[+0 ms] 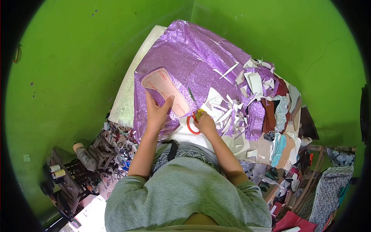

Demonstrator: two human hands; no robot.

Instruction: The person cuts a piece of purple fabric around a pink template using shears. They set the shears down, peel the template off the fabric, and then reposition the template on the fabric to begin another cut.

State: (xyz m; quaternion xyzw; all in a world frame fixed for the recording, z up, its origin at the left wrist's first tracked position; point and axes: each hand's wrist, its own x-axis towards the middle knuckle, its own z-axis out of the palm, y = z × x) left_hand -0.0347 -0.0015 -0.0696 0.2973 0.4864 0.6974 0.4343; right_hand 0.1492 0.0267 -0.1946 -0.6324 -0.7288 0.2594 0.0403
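A pink insole-shaped piece with red lettering (166, 91) lies over the purple glitter sheet (185, 54), with a purple margin showing along its edge. My left hand (157, 114) grips its near side, thumb on top and fingers along the left edge. In my right hand (206, 124) is a pair of scissors (188, 123) with red-orange handles, just right of the insole's lower end. The blades point up and away, standing apart from the insole, over the purple sheet. How far they are spread is hard to make out.
White and purple offcuts (230, 112) are strewn right of the scissors. Stacked cut purple pieces (255, 120) and teal pieces (278, 150) lie further right. A pale glitter sheet (125, 104) sticks out at left. Scraps (119, 143) heap below it, and a green wall (77, 65) stands behind.
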